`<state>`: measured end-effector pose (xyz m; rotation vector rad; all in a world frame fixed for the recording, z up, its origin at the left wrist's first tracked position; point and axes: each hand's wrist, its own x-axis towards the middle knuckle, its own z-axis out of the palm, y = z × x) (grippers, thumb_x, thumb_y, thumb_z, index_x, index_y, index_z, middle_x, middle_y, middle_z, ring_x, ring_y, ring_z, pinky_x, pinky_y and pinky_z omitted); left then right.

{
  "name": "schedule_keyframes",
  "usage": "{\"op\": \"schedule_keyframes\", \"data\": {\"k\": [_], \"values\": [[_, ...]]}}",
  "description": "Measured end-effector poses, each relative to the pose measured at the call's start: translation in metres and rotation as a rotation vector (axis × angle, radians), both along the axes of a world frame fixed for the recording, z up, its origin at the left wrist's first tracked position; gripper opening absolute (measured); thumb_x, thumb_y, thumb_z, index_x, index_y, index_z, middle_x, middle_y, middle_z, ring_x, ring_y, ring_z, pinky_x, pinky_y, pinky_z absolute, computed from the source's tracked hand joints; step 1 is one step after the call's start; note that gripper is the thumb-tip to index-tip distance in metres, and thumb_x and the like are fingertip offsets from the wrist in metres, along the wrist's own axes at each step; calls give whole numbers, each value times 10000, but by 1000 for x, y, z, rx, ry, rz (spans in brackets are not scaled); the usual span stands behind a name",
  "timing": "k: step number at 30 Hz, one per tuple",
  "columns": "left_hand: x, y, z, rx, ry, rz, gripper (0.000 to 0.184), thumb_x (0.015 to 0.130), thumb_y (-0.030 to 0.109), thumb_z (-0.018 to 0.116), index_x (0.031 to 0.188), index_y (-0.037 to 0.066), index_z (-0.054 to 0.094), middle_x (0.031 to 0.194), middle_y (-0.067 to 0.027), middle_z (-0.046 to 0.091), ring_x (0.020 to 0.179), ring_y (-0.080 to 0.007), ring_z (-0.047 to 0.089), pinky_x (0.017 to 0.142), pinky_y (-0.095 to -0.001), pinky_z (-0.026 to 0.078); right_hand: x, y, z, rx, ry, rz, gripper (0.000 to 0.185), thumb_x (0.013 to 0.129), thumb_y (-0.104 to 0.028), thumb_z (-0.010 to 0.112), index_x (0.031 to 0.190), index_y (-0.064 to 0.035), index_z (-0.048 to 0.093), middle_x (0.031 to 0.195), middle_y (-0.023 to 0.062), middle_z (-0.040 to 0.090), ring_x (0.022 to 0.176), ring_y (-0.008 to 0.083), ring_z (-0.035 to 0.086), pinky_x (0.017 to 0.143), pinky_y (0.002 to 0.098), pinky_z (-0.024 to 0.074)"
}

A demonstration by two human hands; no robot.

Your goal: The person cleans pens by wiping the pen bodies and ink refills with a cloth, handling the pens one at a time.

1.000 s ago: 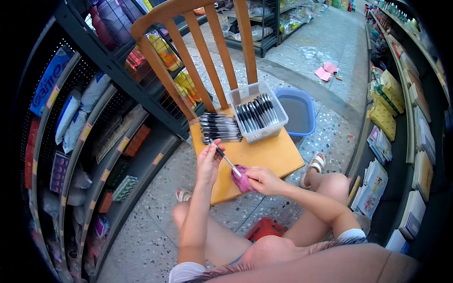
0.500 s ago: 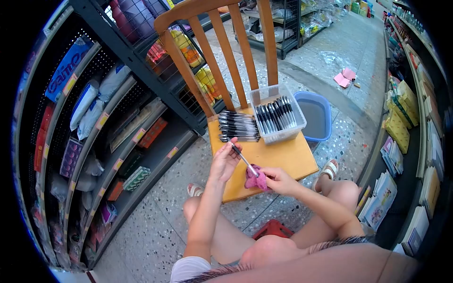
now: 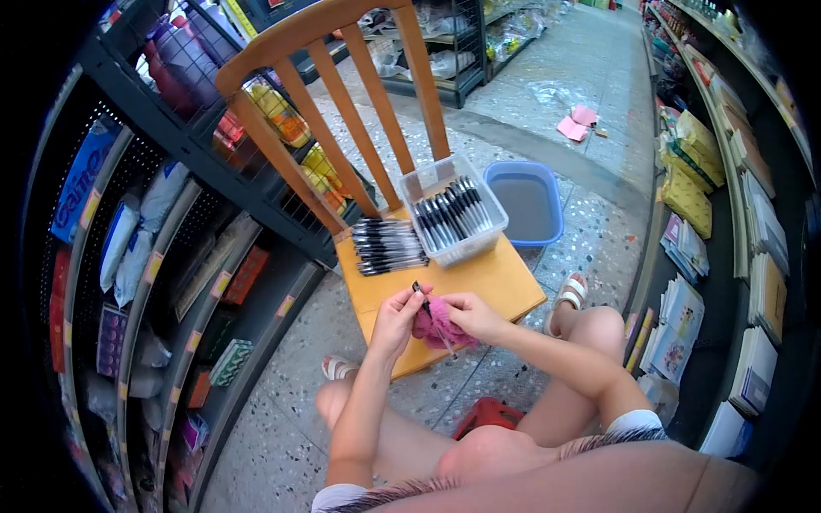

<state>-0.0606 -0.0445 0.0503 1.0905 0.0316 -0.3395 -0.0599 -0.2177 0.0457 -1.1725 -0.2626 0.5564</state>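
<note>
The left hand (image 3: 396, 320) pinches a pen (image 3: 418, 291), the right hand (image 3: 474, 315) a cloth (image 3: 434, 320) against it, near the chair's (image 3: 508, 282) front edge. Open seat separates them from the box (image 3: 466, 249), loose pens (image 3: 383, 247) beside it; beyond stands a basin (image 3: 557, 218).

I can read no word for certain: the big dark lettering on the blue package (image 3: 83, 192) left of the wooden chair (image 3: 445, 278) defeats me. The shelf-edge labels (image 3: 153, 266) left of the chair are too small.
</note>
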Motion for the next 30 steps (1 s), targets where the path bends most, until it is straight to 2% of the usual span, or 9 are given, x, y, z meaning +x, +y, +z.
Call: {"op": "schedule_keyframes", "data": {"k": [5,15,19,23,30], "values": [[0,-4,-4,60,-11,26,237,897,156,579,1078,5,606,930,-24,631,811,-74,575,732,-206,461,4,-1,-9,-77,-54,-23,253,939,-191,480,971,14,624,806,9,621,722,62,542,652,235,463],[-1,-5,-5,69,-62,96,249,903,146,564,1086,-20,597,914,-53,644,823,-91,581,773,-227,452,6,4,-18,-50,-97,-11,229,933,-165,469,923,8,619,765,-22,593,693,46,512,631,238,449],[-2,-3,-3,63,-57,155,259,905,145,559,1088,-35,588,919,-69,645,843,-115,593,791,-240,452,5,6,-15,-121,-128,10,214,921,-157,468,892,-4,615,729,-27,579,672,43,503,601,237,446],[1,4,-2,70,-62,188,264,906,149,555,1090,-38,586,934,-70,642,872,-133,599,812,-261,452,5,1,-4,-176,-151,71,230,926,-161,451,874,-5,612,723,-7,598,664,57,522,587,242,453],[6,18,-1,55,-63,264,253,907,147,545,1104,-5,586,945,-65,647,880,-120,593,812,-260,442,-3,9,-7,-92,-143,107,253,938,-155,408,878,-12,608,726,9,617,640,71,529,582,233,453]]}}
